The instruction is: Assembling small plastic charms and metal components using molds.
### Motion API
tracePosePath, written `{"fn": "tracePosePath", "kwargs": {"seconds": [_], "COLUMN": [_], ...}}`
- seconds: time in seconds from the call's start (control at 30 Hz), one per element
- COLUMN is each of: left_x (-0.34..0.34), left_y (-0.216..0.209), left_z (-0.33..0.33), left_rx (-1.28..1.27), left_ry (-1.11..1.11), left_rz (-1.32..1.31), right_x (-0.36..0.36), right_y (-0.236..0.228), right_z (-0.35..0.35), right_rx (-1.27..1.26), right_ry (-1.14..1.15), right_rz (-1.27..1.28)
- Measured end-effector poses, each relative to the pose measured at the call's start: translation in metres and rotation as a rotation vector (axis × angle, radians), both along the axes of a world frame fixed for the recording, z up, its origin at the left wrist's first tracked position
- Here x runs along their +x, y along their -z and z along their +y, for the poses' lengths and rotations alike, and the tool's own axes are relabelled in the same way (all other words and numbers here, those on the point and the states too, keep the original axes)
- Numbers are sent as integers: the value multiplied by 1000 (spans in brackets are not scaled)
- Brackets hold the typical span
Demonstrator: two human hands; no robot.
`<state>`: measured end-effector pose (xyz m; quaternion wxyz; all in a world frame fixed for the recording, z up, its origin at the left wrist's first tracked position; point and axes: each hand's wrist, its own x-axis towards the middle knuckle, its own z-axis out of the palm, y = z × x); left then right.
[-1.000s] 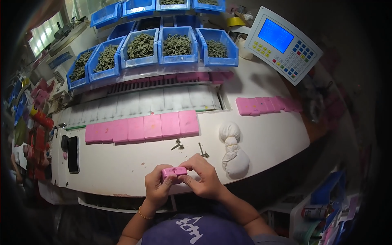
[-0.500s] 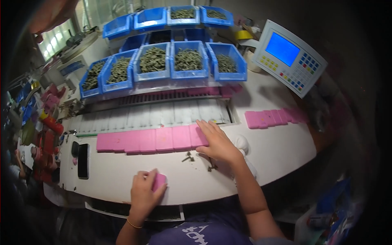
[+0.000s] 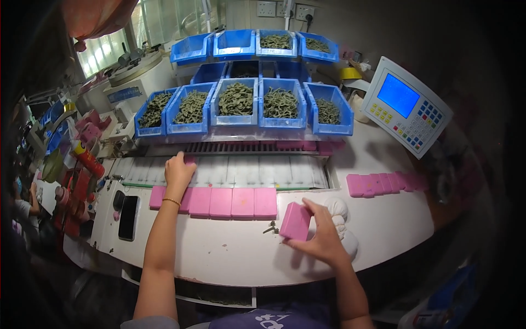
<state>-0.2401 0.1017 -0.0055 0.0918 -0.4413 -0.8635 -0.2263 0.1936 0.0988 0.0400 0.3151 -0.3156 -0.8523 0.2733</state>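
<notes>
My right hand [image 3: 327,237] grips a pink rectangular block [image 3: 296,221] between thumb and fingers, tilted and raised above the white table. My left hand [image 3: 179,174] is stretched far forward over the pale segmented strip, its fingers closed. A small bit of pink block [image 3: 189,160] shows beside those fingers; the rest of it is hidden by the hand. Beneath my left forearm runs a row of pink blocks [image 3: 222,202] laid edge to edge along the strip's near side. Small dark green plant bits [image 3: 271,228] lie just left of the held block.
Blue bins [image 3: 235,112] of dried green plant pieces stand in tiers at the back. A keypad panel with a blue screen [image 3: 398,95] leans at the right, behind more pink blocks [image 3: 383,183]. White rounded lumps [image 3: 345,241] sit by my right hand; a black phone [image 3: 128,218] lies left.
My right hand has come nearer from the row's right end, now with a pink block in it. My left hand has gone from the front edge to the far strip. The view has shifted.
</notes>
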Motion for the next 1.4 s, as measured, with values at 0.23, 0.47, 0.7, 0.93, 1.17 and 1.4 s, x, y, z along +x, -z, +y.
{"fn": "tracePosePath", "kwargs": {"seconds": [0.23,0.47,0.7,0.93,1.17,1.4], "left_x": [112,210,253,261,260,242], "left_y": [-16,-21,-24,11,13,6], "left_z": [-57,-134,-149,-154,-160,-179], "left_rx": [-5,-41,259,425,516,453], "left_ry": [394,861,773,673,639,546], "left_rz": [-935,-2054,-697,-666,-805,-932], "right_x": [4,-17,-22,-33,-32,-33], "right_y": [-1,10,45,48,63,41], "right_z": [-31,-63,-86,-95,-86,-89], "right_rx": [72,-34,-1211,-1203,-1087,-550], "right_ry": [-76,-377,-351,-220,61,-4], "right_rz": [188,250,498,590,529,229]}}
